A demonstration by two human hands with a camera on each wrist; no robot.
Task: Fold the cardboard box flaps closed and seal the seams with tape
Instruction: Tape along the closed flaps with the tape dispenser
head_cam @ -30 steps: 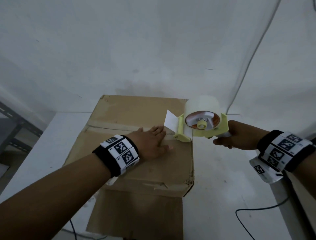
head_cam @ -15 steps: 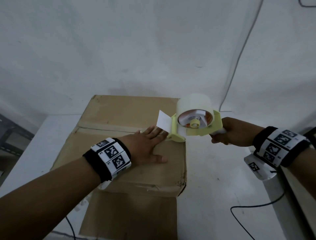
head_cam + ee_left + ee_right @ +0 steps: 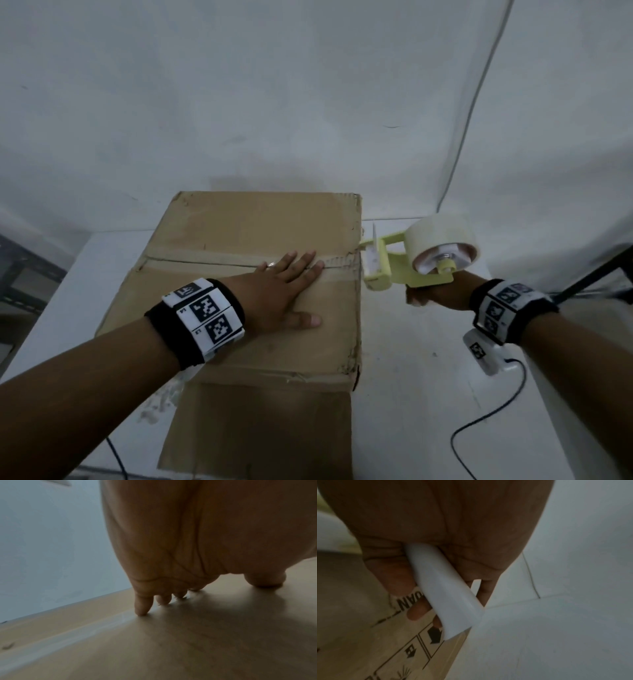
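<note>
A brown cardboard box (image 3: pixel 246 226) stands on a white table with its top flaps folded shut. A strip of clear tape (image 3: pixel 212 261) runs along the middle seam. My left hand (image 3: pixel 281 291) lies flat on the box top, fingers straight and pressing on the tape near the right edge; in the left wrist view the fingertips (image 3: pixel 141 609) touch the tape (image 3: pixel 68 637). My right hand (image 3: pixel 435 296) grips the white handle (image 3: pixel 443 588) of a yellow-green tape dispenser (image 3: pixel 404 270), whose front end sits just off the box's right edge. Its tape roll (image 3: pixel 443 245) is large and pale.
The white table (image 3: pixel 411 359) extends right of the box, with a black cable (image 3: pixel 486 418) lying on it. A white wall stands close behind, with a thin cable (image 3: pixel 479 85) running down it. A dark metal shelf (image 3: pixel 20 274) is at the left. The box's front flap (image 3: pixel 260 428) hangs down.
The dispenser has travelled right along the seam and passed the box's right edge, tipping downward. My left hand stayed flat on the box top near the seam.
</note>
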